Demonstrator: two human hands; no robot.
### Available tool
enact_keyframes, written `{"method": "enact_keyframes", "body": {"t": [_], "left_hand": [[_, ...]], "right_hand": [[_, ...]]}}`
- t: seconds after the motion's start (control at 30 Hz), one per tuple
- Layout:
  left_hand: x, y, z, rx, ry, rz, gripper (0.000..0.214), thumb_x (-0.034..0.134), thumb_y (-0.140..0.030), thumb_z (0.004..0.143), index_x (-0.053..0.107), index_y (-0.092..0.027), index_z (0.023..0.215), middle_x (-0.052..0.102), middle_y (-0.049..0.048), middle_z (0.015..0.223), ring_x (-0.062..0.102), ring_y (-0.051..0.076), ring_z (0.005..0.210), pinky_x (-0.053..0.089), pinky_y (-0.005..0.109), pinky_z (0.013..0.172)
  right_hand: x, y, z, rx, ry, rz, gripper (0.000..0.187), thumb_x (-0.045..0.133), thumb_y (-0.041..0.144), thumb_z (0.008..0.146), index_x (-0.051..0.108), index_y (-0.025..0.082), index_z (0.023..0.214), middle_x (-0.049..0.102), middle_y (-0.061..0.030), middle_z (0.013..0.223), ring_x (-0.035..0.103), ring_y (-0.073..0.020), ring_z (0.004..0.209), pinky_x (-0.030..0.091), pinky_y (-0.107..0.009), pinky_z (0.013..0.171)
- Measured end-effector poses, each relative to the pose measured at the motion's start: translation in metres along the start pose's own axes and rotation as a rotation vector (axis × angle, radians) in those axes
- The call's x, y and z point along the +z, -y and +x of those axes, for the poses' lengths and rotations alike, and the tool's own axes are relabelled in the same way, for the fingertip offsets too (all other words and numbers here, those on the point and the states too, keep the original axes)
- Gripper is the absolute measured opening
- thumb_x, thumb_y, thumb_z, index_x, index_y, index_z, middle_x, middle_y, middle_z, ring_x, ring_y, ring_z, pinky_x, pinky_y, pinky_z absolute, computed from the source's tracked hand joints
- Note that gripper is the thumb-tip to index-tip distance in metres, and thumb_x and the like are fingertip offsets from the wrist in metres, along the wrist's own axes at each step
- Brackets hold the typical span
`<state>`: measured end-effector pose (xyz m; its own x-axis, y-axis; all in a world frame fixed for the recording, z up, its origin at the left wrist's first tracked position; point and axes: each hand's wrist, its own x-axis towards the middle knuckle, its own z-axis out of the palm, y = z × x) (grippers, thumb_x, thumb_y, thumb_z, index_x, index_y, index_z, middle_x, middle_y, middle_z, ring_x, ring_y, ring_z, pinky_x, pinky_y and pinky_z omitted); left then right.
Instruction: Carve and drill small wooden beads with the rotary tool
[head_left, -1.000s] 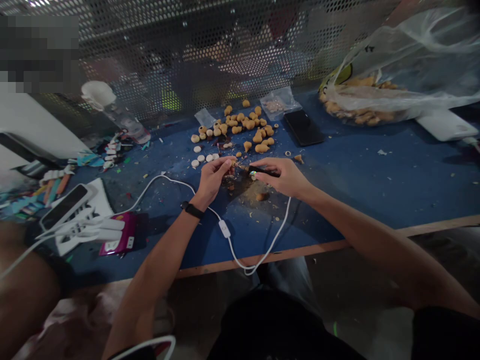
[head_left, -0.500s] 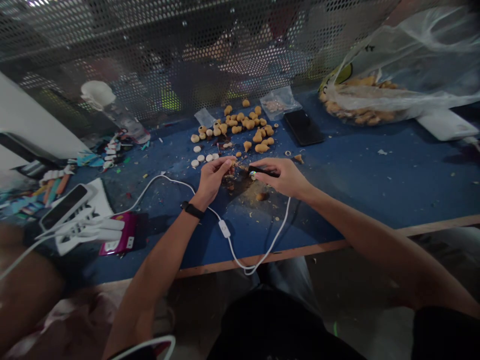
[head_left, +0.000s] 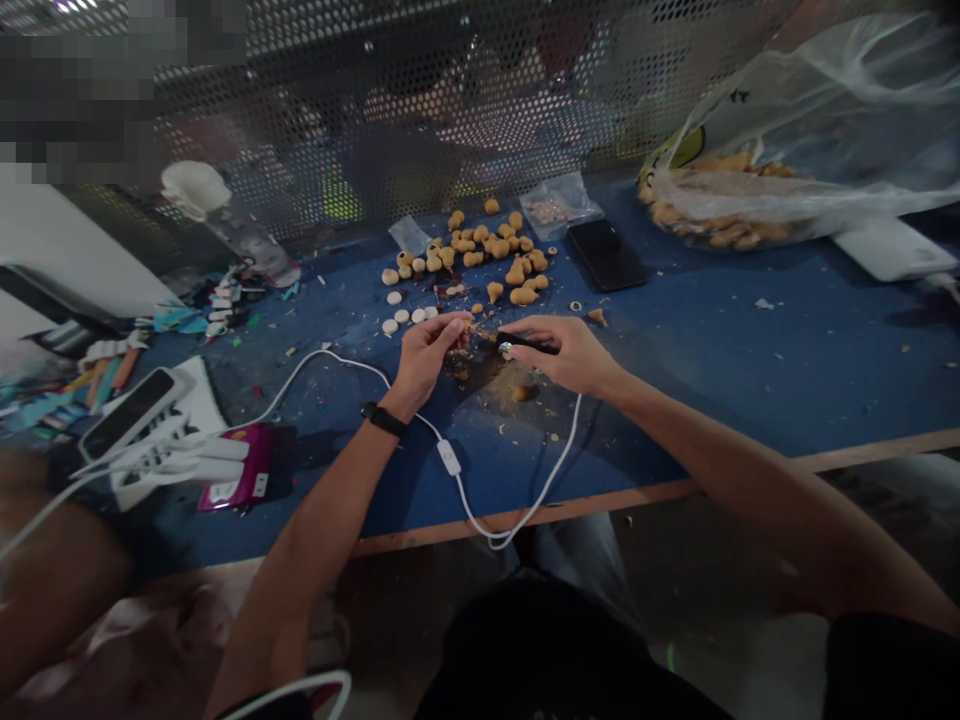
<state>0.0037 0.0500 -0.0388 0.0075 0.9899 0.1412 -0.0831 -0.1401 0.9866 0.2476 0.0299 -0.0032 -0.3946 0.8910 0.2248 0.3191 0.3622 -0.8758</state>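
Observation:
My left hand (head_left: 429, 355), with a black band on its wrist, pinches a small tan gourd (head_left: 466, 327), mostly hidden by the fingers. Closed around a black corded rotary tool (head_left: 525, 343) is my right hand (head_left: 574, 355). The tool's tip points left, close to the gourd. A white cable (head_left: 568, 445) hangs from the right hand and loops past the table edge through an inline switch (head_left: 448, 457). Below the hands, shavings and a brown gourd piece (head_left: 523, 393) lie on the blue table (head_left: 750, 340).
Behind my hands are several small gourds (head_left: 499, 248) and white discs (head_left: 390, 327). A black phone (head_left: 606, 255) lies right of them, near a large plastic bag (head_left: 720, 205) of gourds. At left sit a magenta power box (head_left: 259, 465), another phone (head_left: 127, 412) and clutter. Someone's arm (head_left: 60, 560) shows at lower left.
Both hands keep nearly the same place and grip. I see no clear movement of the tool or the gourd.

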Motion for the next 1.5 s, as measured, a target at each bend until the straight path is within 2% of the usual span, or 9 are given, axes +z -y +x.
{"method": "enact_keyframes", "body": {"t": [0.2, 0.4, 0.53, 0.7, 0.93, 1.13, 1.5], "left_hand": [[0.001, -0.001, 0.0, -0.009, -0.001, -0.016, 0.045, 0.088, -0.06, 0.074, 0.085, -0.021, 0.097, 0.073, 0.001, 0.077, 0.062, 0.009, 0.066, 0.051, 0.024, 0.068], [0.001, -0.002, -0.001, -0.001, -0.004, -0.021, 0.044, 0.087, -0.059, 0.075, 0.085, -0.021, 0.097, 0.073, 0.0013, 0.076, 0.062, 0.01, 0.066, 0.052, 0.024, 0.068], [0.002, -0.004, -0.001, -0.003, 0.003, -0.024, 0.043, 0.087, -0.058, 0.076, 0.084, -0.021, 0.097, 0.073, 0.0015, 0.076, 0.062, 0.01, 0.066, 0.052, 0.025, 0.069], [0.003, -0.005, -0.002, -0.006, 0.004, -0.039, 0.045, 0.088, -0.06, 0.074, 0.085, -0.021, 0.096, 0.073, 0.0015, 0.078, 0.062, 0.009, 0.066, 0.052, 0.024, 0.068], [0.001, -0.001, -0.001, -0.005, 0.005, -0.031, 0.042, 0.086, -0.058, 0.078, 0.084, -0.022, 0.099, 0.073, 0.0017, 0.081, 0.063, 0.01, 0.067, 0.053, 0.025, 0.068], [0.002, -0.003, -0.002, -0.008, 0.017, -0.003, 0.043, 0.086, -0.058, 0.078, 0.084, -0.021, 0.099, 0.072, 0.0011, 0.075, 0.063, 0.011, 0.067, 0.053, 0.025, 0.068], [0.001, -0.003, -0.002, 0.0, 0.02, 0.002, 0.043, 0.087, -0.058, 0.077, 0.084, -0.022, 0.1, 0.072, 0.001, 0.076, 0.063, 0.01, 0.068, 0.053, 0.025, 0.07]], "right_hand": [[-0.001, 0.0, 0.0, 0.005, 0.002, 0.014, 0.035, 0.071, 0.04, 0.091, 0.08, 0.021, 0.119, 0.081, -0.0085, 0.117, 0.077, -0.0298, 0.105, 0.061, -0.045, 0.098], [-0.002, 0.006, -0.002, 0.053, 0.013, 0.019, 0.04, 0.071, 0.043, 0.091, 0.079, 0.019, 0.121, 0.081, -0.0099, 0.104, 0.077, -0.0279, 0.093, 0.063, -0.035, 0.071], [-0.003, 0.008, -0.002, 0.063, 0.018, 0.022, 0.041, 0.07, 0.044, 0.091, 0.079, 0.018, 0.122, 0.081, -0.0102, 0.099, 0.076, -0.0267, 0.09, 0.06, -0.032, 0.065], [-0.004, 0.008, -0.002, 0.062, 0.031, 0.023, 0.043, 0.07, 0.044, 0.091, 0.079, 0.017, 0.123, 0.08, -0.0103, 0.095, 0.076, -0.0269, 0.089, 0.058, -0.032, 0.063], [-0.003, 0.01, -0.002, 0.07, 0.02, 0.049, 0.044, 0.072, 0.046, 0.089, 0.08, 0.016, 0.121, 0.079, -0.0099, 0.092, 0.075, -0.0257, 0.085, 0.058, -0.032, 0.063], [-0.003, 0.01, -0.001, 0.082, 0.015, 0.051, 0.045, 0.072, 0.048, 0.09, 0.079, 0.017, 0.122, 0.079, -0.0089, 0.087, 0.074, -0.0236, 0.079, 0.057, -0.031, 0.061], [-0.004, 0.013, -0.002, 0.086, 0.025, 0.019, 0.042, 0.071, 0.046, 0.091, 0.079, 0.019, 0.121, 0.08, -0.0098, 0.093, 0.075, -0.0263, 0.086, 0.059, -0.034, 0.067]]}}
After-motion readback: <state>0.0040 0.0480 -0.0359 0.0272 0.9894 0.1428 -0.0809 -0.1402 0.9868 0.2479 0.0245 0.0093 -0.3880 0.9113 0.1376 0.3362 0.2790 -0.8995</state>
